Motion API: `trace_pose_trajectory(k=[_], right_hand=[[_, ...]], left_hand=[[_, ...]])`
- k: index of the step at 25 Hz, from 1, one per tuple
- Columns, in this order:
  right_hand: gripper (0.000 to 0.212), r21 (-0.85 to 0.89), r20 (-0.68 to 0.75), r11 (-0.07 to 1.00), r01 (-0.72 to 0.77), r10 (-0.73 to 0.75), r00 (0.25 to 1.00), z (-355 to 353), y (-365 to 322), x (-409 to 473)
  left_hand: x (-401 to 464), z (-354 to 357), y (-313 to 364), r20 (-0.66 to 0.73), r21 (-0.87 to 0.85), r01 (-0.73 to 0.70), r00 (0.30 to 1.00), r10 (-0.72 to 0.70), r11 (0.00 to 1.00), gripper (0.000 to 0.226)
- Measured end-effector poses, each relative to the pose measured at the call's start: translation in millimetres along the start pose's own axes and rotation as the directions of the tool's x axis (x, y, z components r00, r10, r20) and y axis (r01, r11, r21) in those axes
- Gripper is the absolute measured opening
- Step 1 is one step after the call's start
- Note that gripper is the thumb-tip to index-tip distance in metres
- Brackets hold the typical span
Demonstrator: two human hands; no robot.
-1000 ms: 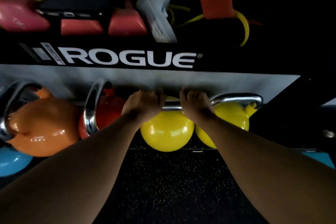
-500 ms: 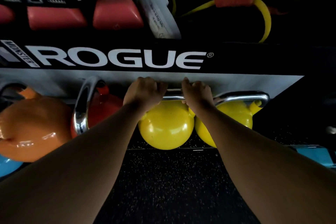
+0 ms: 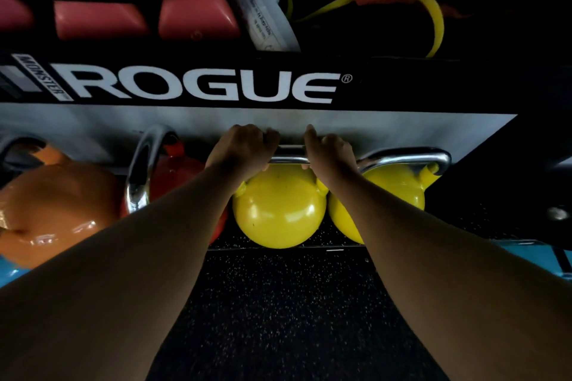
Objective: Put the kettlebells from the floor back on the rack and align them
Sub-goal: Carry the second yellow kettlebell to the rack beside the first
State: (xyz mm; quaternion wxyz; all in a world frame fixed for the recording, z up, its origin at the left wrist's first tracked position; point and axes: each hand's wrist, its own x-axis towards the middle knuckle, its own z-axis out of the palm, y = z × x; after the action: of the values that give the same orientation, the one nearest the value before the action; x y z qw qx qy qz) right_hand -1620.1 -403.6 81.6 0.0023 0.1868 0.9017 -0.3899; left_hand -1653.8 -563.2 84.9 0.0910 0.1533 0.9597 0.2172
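Head view: both hands were seen wrapped around the steel handle [image 3: 291, 155] of the near yellow kettlebell [image 3: 278, 213], left hand [image 3: 244, 148] and right hand [image 3: 331, 155] side by side, fingers curled closed over the bar. The bell's body hung directly below the grip, on the lower shelf of the rack [image 3: 433, 93], touching a second yellow kettlebell [image 3: 399, 192] at right. A red kettlebell [image 3: 176, 173] was noted left of it.

Rack beam [image 3: 402, 93] low over handles; kettlebells touching.
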Motion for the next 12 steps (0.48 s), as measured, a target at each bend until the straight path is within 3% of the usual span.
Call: trace_pose_trajectory(k=[2, 3, 6, 7, 10, 12], right_hand=[[0.043, -0.059, 0.028, 0.998, 0.038, -0.036, 0.999, -5, -1, -5], [0.04, -0.132, 0.058, 0.988, 0.08, -0.073, 0.996, -9, -2, -10], [0.018, -0.049, 0.033, 0.967, 0.249, -0.248, 0.968, -23, 2, -21], [0.018, -0.115, 0.007, 0.946, 0.302, -0.303, 0.953, -28, 4, -23], [0.02, -0.263, 0.061, 0.834, 0.486, -0.488, 0.871, -49, 19, -34], [0.019, -0.312, 0.056, 0.784, 0.537, -0.549, 0.834, -69, 34, -46]], left_hand=[[3, -3, 3, -0.066, -0.1, 0.122, 0.989, -0.129, 0.987, 0.041], [3, -3, 5, -0.068, -0.078, 0.072, 0.995, -0.077, 0.994, 0.04], [-10, -5, 4, -0.123, 0.021, -0.117, 0.985, 0.119, 0.993, 0.031], [-16, -7, 4, -0.161, 0.022, -0.14, 0.977, 0.142, 0.99, 0.03], [-29, -12, 14, -0.297, 0.177, -0.265, 0.904, 0.308, 0.948, 0.02], [-40, -13, 30, -0.288, 0.325, -0.343, 0.852, 0.438, 0.881, 0.025]])
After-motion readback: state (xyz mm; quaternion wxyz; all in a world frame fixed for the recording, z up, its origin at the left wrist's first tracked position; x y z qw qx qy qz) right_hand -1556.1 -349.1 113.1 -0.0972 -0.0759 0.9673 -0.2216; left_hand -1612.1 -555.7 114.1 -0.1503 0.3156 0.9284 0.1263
